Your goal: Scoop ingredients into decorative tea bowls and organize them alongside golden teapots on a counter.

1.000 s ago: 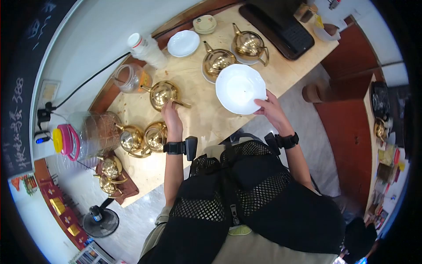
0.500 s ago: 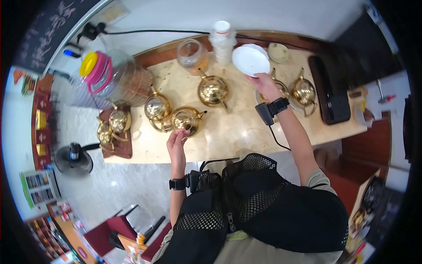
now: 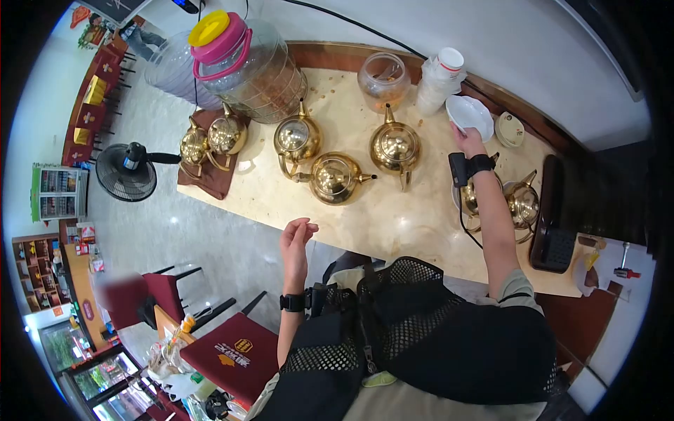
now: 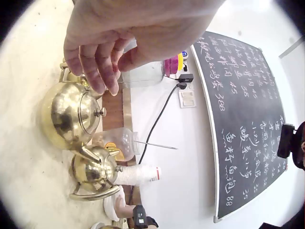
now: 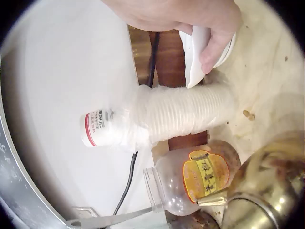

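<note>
The right hand pinches the white dish by its near rim at the far side of the bench. The dish lies wallward of the grip, just beside the sleeve of paper cups. The left hand hangs empty and loosely curled, well apart.

The right arm was stretched far out, nearly straight. The right hand held the white bowl by its near edge, with the thumb curled over the rim. The left arm was bent at the elbow, and the forearm pointed away from the body. The left hand was well apart from the bowl, off to its left and closer to the body. Its fingers were softly curled, thumb near the fingertips, and it held nothing.
</note>
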The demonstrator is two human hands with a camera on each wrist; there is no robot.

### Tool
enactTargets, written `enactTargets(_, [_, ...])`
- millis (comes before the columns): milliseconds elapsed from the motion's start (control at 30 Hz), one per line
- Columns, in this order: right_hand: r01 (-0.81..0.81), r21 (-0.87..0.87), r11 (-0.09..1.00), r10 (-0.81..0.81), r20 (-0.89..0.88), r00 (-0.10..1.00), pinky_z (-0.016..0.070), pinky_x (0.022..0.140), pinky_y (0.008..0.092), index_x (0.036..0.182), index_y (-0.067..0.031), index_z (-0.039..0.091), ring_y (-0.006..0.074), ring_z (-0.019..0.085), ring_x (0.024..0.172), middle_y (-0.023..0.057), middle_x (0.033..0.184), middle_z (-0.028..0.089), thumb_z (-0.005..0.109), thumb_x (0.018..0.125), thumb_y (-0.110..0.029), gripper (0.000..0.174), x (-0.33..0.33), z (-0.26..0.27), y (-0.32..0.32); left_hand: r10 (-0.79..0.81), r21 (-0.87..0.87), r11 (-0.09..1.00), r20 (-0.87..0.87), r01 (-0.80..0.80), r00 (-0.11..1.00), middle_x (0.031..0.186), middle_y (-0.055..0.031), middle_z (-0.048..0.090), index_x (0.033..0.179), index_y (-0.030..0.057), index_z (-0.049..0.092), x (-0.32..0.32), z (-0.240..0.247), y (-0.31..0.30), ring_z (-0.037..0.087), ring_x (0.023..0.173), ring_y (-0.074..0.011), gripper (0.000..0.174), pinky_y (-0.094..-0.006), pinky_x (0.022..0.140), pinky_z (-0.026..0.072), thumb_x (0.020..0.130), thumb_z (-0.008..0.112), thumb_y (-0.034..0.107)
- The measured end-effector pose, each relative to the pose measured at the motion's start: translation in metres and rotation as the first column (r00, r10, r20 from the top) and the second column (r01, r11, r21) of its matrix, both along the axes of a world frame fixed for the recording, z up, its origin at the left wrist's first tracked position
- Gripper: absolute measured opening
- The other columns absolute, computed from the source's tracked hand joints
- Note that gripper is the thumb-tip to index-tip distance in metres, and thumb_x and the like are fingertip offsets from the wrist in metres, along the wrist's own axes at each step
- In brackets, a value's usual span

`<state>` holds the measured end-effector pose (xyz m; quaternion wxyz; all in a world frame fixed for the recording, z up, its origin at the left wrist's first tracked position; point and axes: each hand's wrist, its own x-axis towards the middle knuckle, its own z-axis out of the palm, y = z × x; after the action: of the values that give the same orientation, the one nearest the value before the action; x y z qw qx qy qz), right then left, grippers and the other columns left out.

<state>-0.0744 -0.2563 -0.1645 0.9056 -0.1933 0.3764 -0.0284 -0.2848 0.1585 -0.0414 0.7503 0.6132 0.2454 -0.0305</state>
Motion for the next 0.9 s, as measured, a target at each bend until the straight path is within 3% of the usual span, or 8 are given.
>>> enactTargets(167, [0.044, -0.037, 0.998, -0.04, 0.102, 0.994, 0.0439, 0.08, 0.0375, 0.102, 0.008, 0.035, 0.0335, 0.044, 0.096, 0.0206, 0.105, 0.042, 0.032, 0.072, 0.004, 0.031, -0.002, -0.013, -0.002, -0.005, -0.013, 1.0, -0.02, 0.005, 1.0, 0.073, -0.0064, 0.056, 0.085, 0.0018, 0.051, -0.002, -0.004, -0.004, 0.052, 0.07, -0.0122, 0.013, -0.0218, 0.066, 0.0388, 0.08, 0.043, 0.011])
enactTargets(500, [0.037, -0.219, 0.975, -0.008, 0.13, 0.992, 0.045, 0.078, 0.0361, 0.103, 0.0092, 0.031, 0.0332, 0.047, 0.091, 0.0235, 0.099, 0.043, 0.033, 0.071, 0.004, 0.032, -0.012, -0.017, -0.004, -0.017, 0.006, 1.0, -0.016, 0.017, 1.0, 0.073, -0.0069, 0.056, 0.085, 0.0012, 0.051, 0.001, -0.004, -0.002, 0.052, 0.07, -0.0126, 0.013, -0.022, 0.067, 0.039, 0.08, 0.043, 0.011])
enactTargets(667, [-0.015, -0.279, 0.96, -0.012, -0.097, 0.995, 0.0445, 0.077, 0.0345, 0.1, 0.0106, 0.032, 0.0316, 0.047, 0.091, 0.0242, 0.096, 0.044, 0.031, 0.071, 0.002, 0.03, -0.009, -0.014, 0.0, -0.039, -0.011, 0.999, -0.021, 0.039, 0.999, 0.073, -0.0065, 0.056, 0.085, 0.0014, 0.051, 0.002, -0.006, 0.0, 0.052, 0.07, -0.0125, 0.013, -0.0216, 0.066, 0.039, 0.08, 0.043, 0.01])
enactTargets(767, [-0.017, -0.215, 0.976, 0.019, 0.007, 1.0, 0.0435, 0.078, 0.0351, 0.101, 0.0091, 0.032, 0.0318, 0.046, 0.092, 0.0238, 0.095, 0.044, 0.032, 0.072, 0.001, 0.03, -0.007, -0.043, -0.013, -0.052, -0.018, 0.998, -0.021, 0.052, 0.998, 0.073, -0.0062, 0.056, 0.085, 0.0014, 0.051, 0.001, -0.008, 0.002, 0.053, 0.07, -0.0124, 0.013, -0.0214, 0.066, 0.039, 0.08, 0.043, 0.01])
enactTargets(900, [-0.034, -0.164, 0.986, 0.028, -0.038, 0.999, 0.0428, 0.079, 0.0356, 0.1, 0.007, 0.033, 0.0308, 0.046, 0.092, 0.0228, 0.095, 0.044, 0.035, 0.073, -0.001, 0.028, -0.012, -0.03, -0.011, -0.059, -0.048, 0.997, -0.026, 0.058, 0.998, 0.073, -0.0062, 0.056, 0.086, 0.0013, 0.051, 0.001, -0.005, 0.004, 0.053, 0.071, -0.0123, 0.014, -0.0216, 0.066, 0.0391, 0.08, 0.043, 0.011])
